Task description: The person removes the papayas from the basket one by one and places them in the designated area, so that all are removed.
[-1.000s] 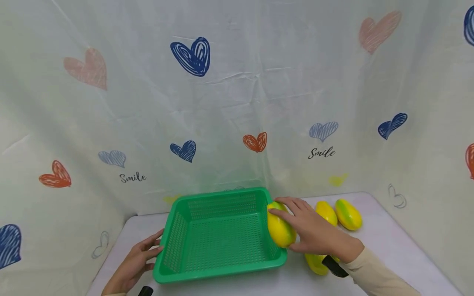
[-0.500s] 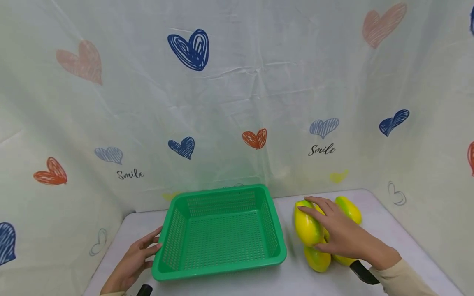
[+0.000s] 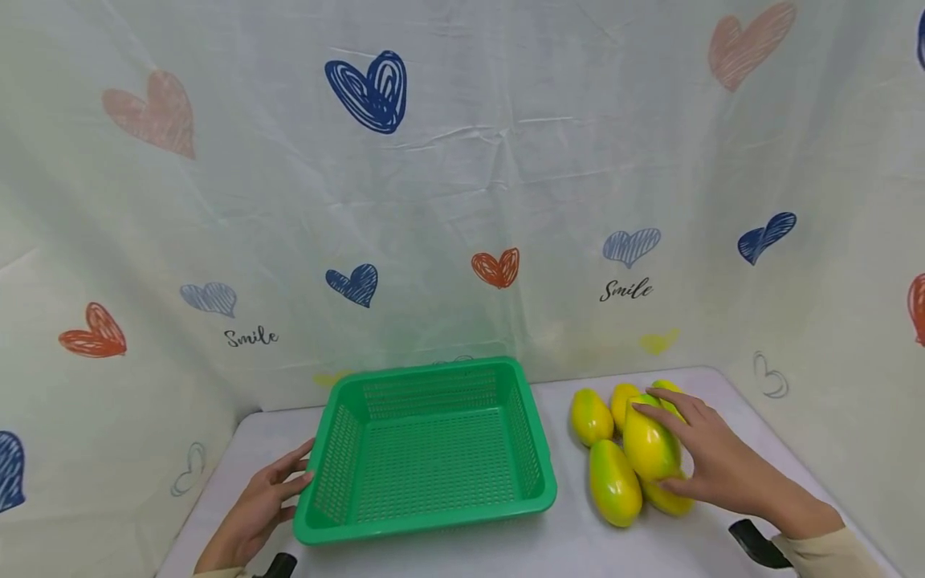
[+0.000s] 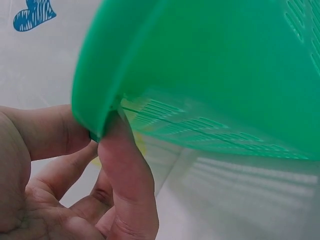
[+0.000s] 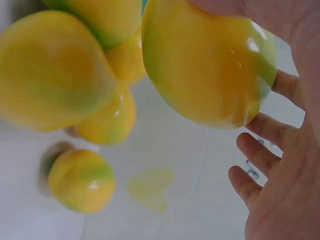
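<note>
My right hand (image 3: 730, 466) grips a yellow mango (image 3: 650, 440) with green streaks, thumb on its near side and fingers over its top. In the right wrist view the held mango (image 5: 210, 65) hangs apart from the others, with some fingertips spread beside it. Below and around it lie several more mangoes (image 3: 616, 483) in a loose cluster on the table. My left hand (image 3: 256, 506) pinches the left rim of a green plastic basket (image 3: 426, 528). Thumb and finger close on that rim (image 4: 95, 85) in the left wrist view.
The basket stands left of the mangoes on a white-covered table (image 3: 571, 538). Behind the table's back edge hangs a pale curtain (image 3: 433, 185) printed with hearts and "Smile". One mango (image 3: 592, 417) lies nearest the basket's right side.
My right hand has carried the mango rightward, from beside the basket's right rim to over the other mangoes. The left hand keeps its hold on the basket, and the view has shifted slightly.
</note>
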Tool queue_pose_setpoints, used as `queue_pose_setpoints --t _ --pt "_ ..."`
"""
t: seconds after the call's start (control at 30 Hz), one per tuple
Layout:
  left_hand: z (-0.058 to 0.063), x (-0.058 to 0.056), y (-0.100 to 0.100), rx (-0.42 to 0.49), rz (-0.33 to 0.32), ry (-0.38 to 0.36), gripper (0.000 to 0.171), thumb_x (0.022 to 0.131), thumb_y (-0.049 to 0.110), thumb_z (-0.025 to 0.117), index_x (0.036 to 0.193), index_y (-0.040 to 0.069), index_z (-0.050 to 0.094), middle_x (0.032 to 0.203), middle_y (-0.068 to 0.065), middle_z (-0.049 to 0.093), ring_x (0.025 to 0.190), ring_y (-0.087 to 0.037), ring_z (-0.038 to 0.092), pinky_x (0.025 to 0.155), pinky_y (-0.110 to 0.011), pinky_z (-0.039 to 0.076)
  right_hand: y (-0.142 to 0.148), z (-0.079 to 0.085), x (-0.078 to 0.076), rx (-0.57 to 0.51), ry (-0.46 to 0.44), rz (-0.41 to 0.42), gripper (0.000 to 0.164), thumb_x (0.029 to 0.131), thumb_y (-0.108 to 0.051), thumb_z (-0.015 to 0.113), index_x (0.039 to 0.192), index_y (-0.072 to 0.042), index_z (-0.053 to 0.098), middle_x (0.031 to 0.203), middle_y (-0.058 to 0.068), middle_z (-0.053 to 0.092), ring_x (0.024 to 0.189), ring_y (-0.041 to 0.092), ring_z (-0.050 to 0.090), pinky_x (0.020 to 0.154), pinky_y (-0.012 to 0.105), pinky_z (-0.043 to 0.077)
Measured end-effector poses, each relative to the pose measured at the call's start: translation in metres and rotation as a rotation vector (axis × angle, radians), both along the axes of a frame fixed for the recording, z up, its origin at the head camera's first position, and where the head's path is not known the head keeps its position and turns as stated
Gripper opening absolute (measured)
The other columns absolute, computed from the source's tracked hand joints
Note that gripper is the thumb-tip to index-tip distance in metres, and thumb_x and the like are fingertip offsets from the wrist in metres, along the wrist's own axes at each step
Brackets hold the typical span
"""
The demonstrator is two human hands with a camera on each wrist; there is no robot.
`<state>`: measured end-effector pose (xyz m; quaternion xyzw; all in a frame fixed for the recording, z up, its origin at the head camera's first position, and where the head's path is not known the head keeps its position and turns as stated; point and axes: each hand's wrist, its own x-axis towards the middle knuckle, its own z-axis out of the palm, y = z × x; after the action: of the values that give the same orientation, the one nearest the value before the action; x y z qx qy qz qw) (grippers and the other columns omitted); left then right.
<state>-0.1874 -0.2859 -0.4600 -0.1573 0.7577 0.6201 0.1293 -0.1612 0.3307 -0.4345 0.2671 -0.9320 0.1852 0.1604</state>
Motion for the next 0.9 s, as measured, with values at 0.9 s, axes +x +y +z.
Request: queue_pose_setpoints --t 0.9 --pt "-0.001 -0.001 0.000 0.013 -0.009 -0.003 0.067 0.109 0.010 0.058 0.168 0.007 0.026 0.149 -0.027 0.037 0.097 -0.018 0.066 0.084 -0.039 0.058 0.067 -0.020 0.015 0.076 -0.103 -0.147 0.101 0.055 -0.021 0.106 0.143 -0.016 0.057 0.151 0.021 0.046 0.126 0.045 0.048 0.089 0.079 0.046"
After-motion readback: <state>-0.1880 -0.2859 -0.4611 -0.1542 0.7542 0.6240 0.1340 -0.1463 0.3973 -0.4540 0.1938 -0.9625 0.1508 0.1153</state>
